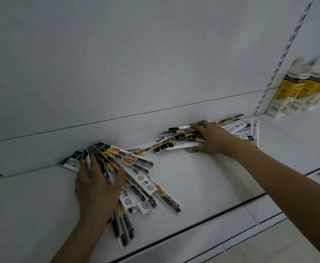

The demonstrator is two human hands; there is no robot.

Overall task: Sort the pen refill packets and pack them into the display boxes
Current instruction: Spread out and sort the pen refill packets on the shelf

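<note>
Long, narrow pen refill packets lie scattered on a white shelf (202, 183). A fanned bunch of packets (136, 173) lies at the left, and my left hand (96, 188) grips it, thumb on one side and fingers on the other. A second pile of packets (176, 141) rests against the back panel further right. My right hand (210, 139) lies on that pile with fingers spread, thumb at its front edge. Yellow and white display boxes (305, 88) stand upright on the neighbouring shelf at the far right, blurred.
More packets (250, 130) lie behind my right wrist by the slotted upright (276, 69). The white back panel (136, 63) rises behind the shelf. A shelf-front rail (212, 213) runs along the near edge, with pale floor (269, 249) below.
</note>
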